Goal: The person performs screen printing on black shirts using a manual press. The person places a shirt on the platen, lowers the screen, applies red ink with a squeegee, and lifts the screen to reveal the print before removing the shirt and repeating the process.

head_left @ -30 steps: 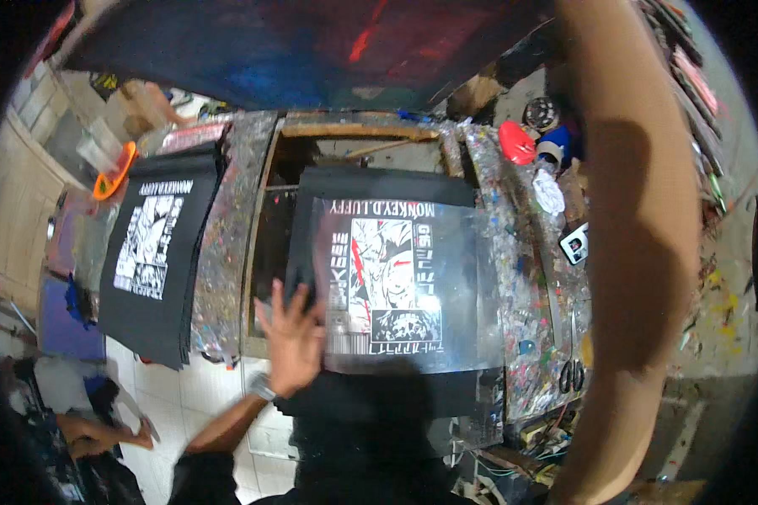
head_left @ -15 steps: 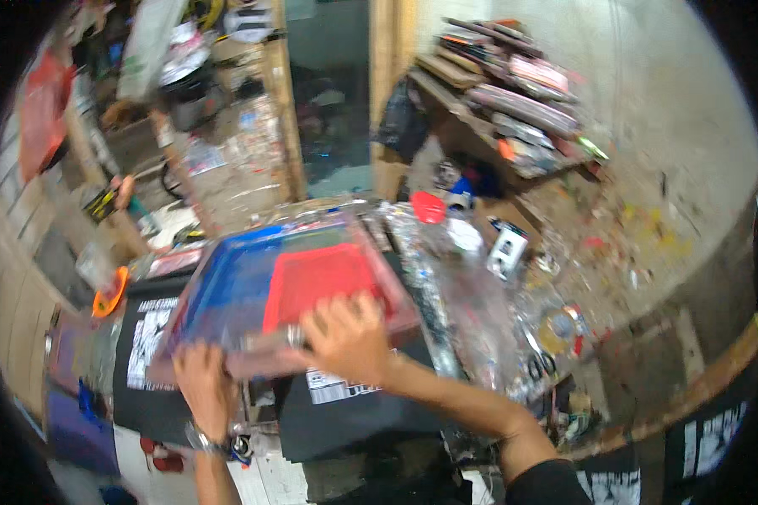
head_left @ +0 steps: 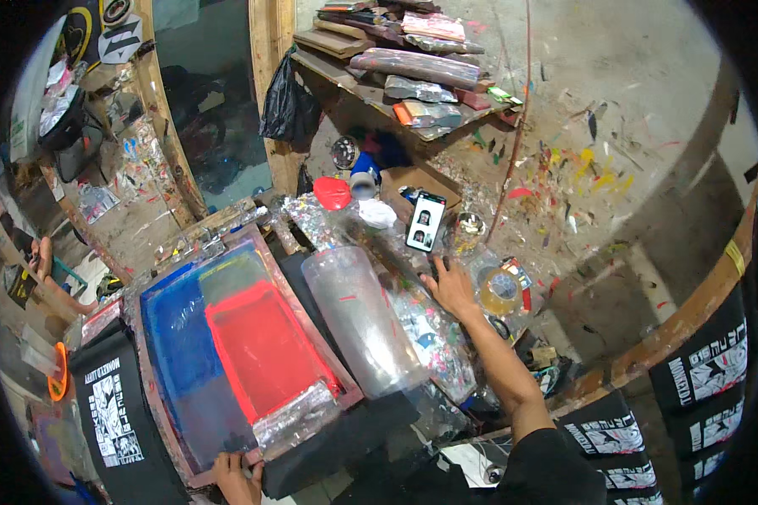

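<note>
A screen printing frame with blue, grey and red areas on its mesh lies over black cloth at the left. My left hand grips the frame's near edge, fingers over the rim. Reaching out to the right, my right hand has its fingers apart and holds nothing. It is just below a phone with a lit screen and left of a roll of clear tape. Between the hands lies a shiny, clear plastic piece of rounded shape.
Black printed cloth lies left of the frame. Behind are a red lid-like piece and a crumpled white piece. A loaded shelf stands at the back. More printed black cloths hang at the right.
The frame, tilted up in both hands before, now lies down. My right hand has let go of it and moved right toward the phone. The view has swung to the right.
</note>
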Tool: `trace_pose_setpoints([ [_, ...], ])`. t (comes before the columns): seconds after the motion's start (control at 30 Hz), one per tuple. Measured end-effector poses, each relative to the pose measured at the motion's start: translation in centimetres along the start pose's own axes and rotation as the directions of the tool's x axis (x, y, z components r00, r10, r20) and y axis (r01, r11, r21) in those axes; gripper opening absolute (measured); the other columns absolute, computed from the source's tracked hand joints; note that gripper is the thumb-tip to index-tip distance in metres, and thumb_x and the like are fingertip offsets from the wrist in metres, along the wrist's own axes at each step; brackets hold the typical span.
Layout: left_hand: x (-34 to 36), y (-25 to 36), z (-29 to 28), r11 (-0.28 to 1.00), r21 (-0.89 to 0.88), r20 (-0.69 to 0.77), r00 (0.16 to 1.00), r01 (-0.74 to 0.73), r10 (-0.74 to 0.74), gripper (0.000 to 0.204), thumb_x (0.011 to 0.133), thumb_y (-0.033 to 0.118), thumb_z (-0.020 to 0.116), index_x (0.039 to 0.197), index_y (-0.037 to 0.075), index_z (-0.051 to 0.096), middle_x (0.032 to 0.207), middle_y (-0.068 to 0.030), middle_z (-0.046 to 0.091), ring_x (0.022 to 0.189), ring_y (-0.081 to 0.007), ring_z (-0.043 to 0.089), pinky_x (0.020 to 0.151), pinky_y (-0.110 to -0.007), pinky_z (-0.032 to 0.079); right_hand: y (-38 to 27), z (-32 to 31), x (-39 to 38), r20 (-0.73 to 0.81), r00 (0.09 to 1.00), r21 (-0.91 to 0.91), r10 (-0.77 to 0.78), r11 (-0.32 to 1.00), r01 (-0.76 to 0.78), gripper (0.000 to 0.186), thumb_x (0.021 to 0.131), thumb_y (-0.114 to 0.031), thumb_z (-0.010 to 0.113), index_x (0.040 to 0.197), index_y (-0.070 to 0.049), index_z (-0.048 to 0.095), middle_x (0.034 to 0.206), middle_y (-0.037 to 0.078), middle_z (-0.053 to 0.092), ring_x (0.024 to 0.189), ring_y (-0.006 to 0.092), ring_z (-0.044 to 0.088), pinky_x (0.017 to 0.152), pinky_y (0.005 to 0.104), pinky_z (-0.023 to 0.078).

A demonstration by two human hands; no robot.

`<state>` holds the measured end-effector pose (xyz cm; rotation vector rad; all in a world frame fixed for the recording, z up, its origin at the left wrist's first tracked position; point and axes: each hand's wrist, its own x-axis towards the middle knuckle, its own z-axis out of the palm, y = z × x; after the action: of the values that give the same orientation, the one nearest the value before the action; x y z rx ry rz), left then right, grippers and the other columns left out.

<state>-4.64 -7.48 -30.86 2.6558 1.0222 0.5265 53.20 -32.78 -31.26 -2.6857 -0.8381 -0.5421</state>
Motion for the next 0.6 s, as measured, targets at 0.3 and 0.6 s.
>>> trace_pose_setpoints([
  [0.3, -0.3, 0.0, -0.8, 0.999, 0.040, 0.090, 0.996, 0.014, -0.018, 0.048, 0.080, 0.015, 0.083, 0.122, 0.000, 0.066, 0.103, -0.0227, 0.063, 0.092, -0.0439, 0.061, 0.083, -0.053, 0.049, -0.9, 1.7, 2.0, 0.202, 0.976, -0.174, 0.082, 0.984, -0.046, 0.066, 0.099, -0.068, 0.045, 0.152, -0.028, 0.052, 0.133, 0.018, 0.059, 0.127, 0.0395, 0.052, 0.100, 0.0615, 0.043],
  [0.6, -0.3, 0.8, -0.9, 0.987, 0.054, 0.172, 0.972, 0.150, -0.157, 0.051, 0.085, 0.022, 0.082, 0.130, 0.003, 0.067, 0.128, -0.0280, 0.062, 0.114, -0.0432, 0.062, 0.102, -0.050, 0.047, -6.0, -2.5, 0.6, -0.091, 0.991, 0.045, -0.099, 0.994, 0.103, 0.052, 0.093, -0.045, 0.067, 0.130, -0.009, 0.063, 0.111, 0.016, 0.064, 0.107, 0.0389, 0.058, 0.089, 0.0534, 0.044],
])
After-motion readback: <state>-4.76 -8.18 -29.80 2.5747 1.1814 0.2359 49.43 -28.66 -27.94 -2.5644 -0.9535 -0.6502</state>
